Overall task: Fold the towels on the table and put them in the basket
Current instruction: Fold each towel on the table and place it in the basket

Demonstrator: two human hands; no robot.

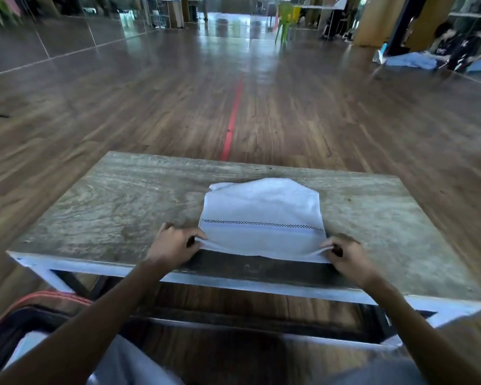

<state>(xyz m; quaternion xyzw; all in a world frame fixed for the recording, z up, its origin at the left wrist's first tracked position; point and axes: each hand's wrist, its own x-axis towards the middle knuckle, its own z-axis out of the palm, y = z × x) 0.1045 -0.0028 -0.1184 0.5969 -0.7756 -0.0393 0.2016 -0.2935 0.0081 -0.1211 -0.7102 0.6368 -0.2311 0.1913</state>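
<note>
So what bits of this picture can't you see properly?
All in the head view:
The dark basket with an orange-red rim: cut off by the bottom-left corner and crossed by the left arm, so its contents are unclear.
The white towel with a dotted stripe: its folded layers are hidden underneath.
The seated person far right: small and blurred.

Matt white terry-cloth towel point(261, 218) with woven dotted stripe, rough weathered wooden table point(109, 207) top, painted white frame, glossy wood-plank floor point(178, 93) in upper frame
</note>
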